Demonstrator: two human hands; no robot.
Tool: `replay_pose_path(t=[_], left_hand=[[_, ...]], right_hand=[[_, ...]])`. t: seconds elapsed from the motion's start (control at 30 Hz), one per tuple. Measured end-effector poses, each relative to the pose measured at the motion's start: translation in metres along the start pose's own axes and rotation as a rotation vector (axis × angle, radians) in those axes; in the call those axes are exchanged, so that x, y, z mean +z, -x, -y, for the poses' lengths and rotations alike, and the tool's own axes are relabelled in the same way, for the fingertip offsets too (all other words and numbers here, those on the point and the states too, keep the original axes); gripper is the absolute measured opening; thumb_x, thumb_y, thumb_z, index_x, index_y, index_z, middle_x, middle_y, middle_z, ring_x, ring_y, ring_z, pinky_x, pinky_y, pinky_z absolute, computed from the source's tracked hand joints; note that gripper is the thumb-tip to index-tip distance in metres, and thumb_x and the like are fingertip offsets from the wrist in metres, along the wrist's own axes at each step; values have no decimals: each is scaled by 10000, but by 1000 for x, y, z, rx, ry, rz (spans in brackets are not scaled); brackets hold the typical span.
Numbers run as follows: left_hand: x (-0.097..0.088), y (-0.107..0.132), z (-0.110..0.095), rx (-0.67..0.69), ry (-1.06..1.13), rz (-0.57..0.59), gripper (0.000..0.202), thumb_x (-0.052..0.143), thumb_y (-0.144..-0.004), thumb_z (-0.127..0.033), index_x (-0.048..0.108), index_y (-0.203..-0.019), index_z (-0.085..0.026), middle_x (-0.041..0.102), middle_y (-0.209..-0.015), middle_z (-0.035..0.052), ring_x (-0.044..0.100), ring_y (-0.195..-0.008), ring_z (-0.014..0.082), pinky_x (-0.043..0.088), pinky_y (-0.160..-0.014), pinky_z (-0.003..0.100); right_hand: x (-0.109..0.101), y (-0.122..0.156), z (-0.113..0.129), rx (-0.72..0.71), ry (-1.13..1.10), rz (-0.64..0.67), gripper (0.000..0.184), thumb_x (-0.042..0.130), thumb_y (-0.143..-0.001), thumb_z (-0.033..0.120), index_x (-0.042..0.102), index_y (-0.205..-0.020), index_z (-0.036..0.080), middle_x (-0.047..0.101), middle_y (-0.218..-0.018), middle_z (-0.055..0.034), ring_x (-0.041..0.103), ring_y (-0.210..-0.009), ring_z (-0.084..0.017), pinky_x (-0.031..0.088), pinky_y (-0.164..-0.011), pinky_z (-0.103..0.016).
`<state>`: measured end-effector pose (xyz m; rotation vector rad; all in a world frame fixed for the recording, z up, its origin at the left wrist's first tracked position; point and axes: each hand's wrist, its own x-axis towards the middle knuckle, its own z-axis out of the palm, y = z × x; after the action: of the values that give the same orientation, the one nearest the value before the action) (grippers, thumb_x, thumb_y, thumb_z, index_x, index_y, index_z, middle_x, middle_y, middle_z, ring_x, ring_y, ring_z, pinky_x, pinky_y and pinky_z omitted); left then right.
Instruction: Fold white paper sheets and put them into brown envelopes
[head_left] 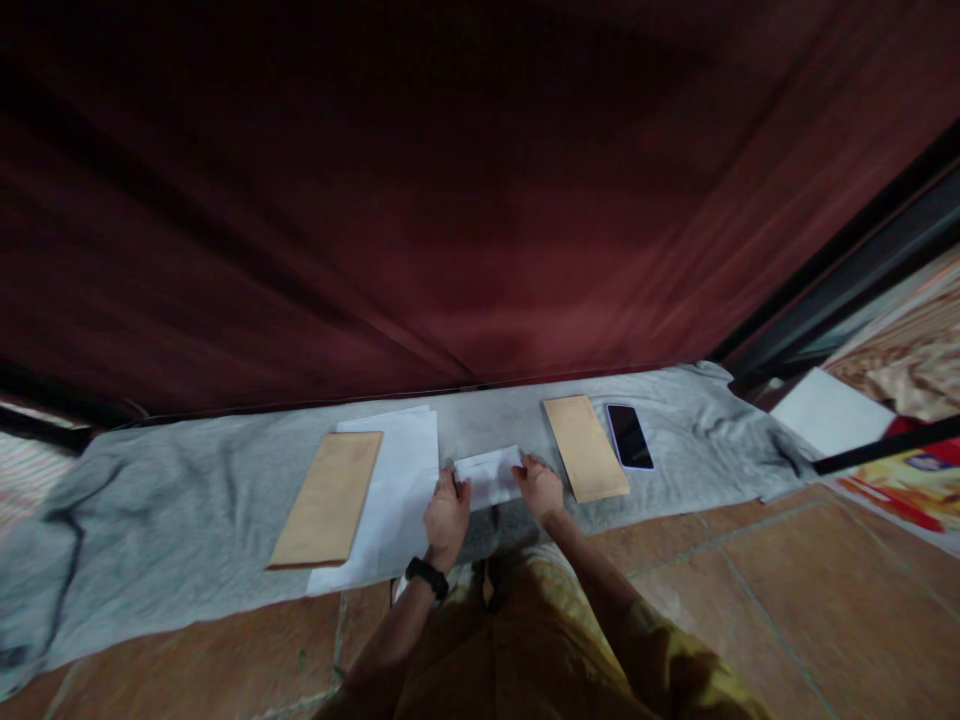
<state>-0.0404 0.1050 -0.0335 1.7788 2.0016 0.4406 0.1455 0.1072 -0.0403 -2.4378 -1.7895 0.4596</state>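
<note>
A folded sheet of white paper [489, 474] lies in front of me on the grey cloth, between my two hands. My left hand [448, 515] grips its left edge, thumb on top and fingers curled at the side. At the opposite edge, my right hand [541, 488] pinches the paper near its upper right part. Left of my left hand, larger white sheets [405, 490] lie flat, partly under a stack of brown envelopes [326, 500]. Right of my right hand is another brown envelope [586, 448], lying slightly slanted.
A phone [631, 436] with a dark screen lies beside the right envelope. The grey cloth [187, 500] covers a long narrow surface against a dark red fabric wall [480, 250]. Dark metal bars [847, 270] stand at the right, near a colourful printed bag [907, 485]. Below is tiled floor [750, 590].
</note>
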Motion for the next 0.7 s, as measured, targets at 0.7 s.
replay_pose_path(t=[0.7], left_hand=[[38,30,13,608,-129,29,557,500,-943,-279,420,-1489,-203,428,-1562,125,326,-1482,278,263,-1209,544]], right_hand=[[0,-12,8,-18,23,-52,325,453,-1025,396,643,-1154,165,751,-1031,-131,722,-968,-244,500,-881,-329]])
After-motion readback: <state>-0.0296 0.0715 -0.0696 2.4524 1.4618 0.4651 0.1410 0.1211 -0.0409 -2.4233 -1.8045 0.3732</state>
